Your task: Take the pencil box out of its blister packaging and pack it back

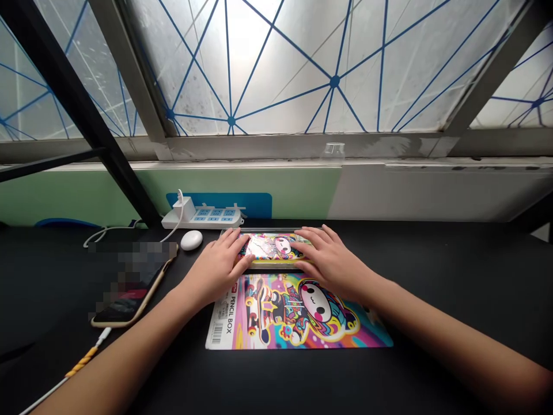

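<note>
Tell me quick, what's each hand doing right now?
Left hand: open, fingers flat on the pencil box.
Right hand: open, resting on its right end.

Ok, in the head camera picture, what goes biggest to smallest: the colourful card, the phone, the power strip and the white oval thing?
1. colourful card
2. phone
3. power strip; it lies farther from the camera than the phone, so the order of these two is unsure
4. white oval thing, clearly smallest

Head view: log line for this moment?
left hand: flat on pencil box | right hand: flat on pencil box | printed card: nearer camera | phone: left
</note>
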Motion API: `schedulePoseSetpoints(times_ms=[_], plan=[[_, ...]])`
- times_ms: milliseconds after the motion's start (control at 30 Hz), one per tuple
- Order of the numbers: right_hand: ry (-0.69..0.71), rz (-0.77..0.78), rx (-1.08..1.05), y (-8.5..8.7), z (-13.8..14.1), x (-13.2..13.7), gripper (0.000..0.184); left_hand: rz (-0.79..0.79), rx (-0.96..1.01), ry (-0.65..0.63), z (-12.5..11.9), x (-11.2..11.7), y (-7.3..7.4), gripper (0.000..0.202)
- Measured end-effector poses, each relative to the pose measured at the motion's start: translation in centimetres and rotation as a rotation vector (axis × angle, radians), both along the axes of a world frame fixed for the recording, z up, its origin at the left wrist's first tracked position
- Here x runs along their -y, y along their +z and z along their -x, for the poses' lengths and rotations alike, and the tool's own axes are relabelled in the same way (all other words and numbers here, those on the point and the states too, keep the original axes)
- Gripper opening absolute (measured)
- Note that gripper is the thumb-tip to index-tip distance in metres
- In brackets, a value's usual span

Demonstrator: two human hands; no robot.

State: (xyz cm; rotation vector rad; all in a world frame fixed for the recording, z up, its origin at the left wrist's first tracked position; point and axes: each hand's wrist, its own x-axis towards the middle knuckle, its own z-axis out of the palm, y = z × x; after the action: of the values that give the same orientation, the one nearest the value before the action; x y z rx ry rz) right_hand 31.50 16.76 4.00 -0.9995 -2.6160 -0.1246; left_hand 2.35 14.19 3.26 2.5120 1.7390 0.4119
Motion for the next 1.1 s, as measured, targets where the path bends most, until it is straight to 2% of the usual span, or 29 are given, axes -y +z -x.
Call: schedulePoseSetpoints(times_ms=[67,100,133,200,267,333,400,533,633,733,867,967,1100], plan=[[0.032,-0.103,0.004,-0.4,0.9,2.3,0.036,0.0,-0.072,-0.01,0.1,0.3,0.2,0.07],[0.074,-0.102,-0.001,-0.6,1.5,3.6,0.037,-0.003,-0.099,-0.008,0.3,0.5,0.3,0.073],[0.108,-0.063,-0.013,-0.7,2.1,5.0,0.038,-0.004,-0.121,-0.003,0.5,0.6,0.4,0.075],[0.142,0.112,0.012,-0.9,3.3,7.2,0.049,-0.001,-0.151,0.02,1.0,0.8,0.5,0.072],[0.086,0.301,0.052,-1.0,4.2,8.4,0.062,0.013,-0.156,0.047,1.6,0.8,0.7,0.063],[-0.026,0.42,0.071,-1.1,4.6,8.7,0.071,0.018,-0.153,0.072,2.0,0.6,0.8,0.056],[-0.118,0.46,0.067,-1.3,4.6,8.3,0.075,-0.01,-0.155,0.095,2.3,0.5,0.9,0.053],[-0.165,0.393,0.016,-1.8,4.2,7.4,0.072,-0.119,-0.102,0.055,1.5,0.7,0.6,0.053],[-0.163,0.293,-0.03,-1.8,4.0,6.9,0.062,-0.149,-0.062,-0.011,0.2,0.9,0.1,0.061],[-0.157,0.23,-0.037,-1.8,3.8,6.2,0.044,-0.119,-0.121,-0.031,-0.6,1.0,-0.2,0.067],[-0.163,0.192,-0.089,-2.0,3.7,5.5,0.029,-0.041,-0.16,-0.074,-0.1,0.5,0.1,0.062],[-0.12,0.214,-0.151,-1.6,3.6,6.0,0.026,0.013,-0.086,-0.11,0.9,0.2,0.7,0.054],[-0.05,0.235,-0.177,0.0,2.9,7.4,0.025,0.044,0.121,-0.172,1.6,0.3,1.2,0.051]])
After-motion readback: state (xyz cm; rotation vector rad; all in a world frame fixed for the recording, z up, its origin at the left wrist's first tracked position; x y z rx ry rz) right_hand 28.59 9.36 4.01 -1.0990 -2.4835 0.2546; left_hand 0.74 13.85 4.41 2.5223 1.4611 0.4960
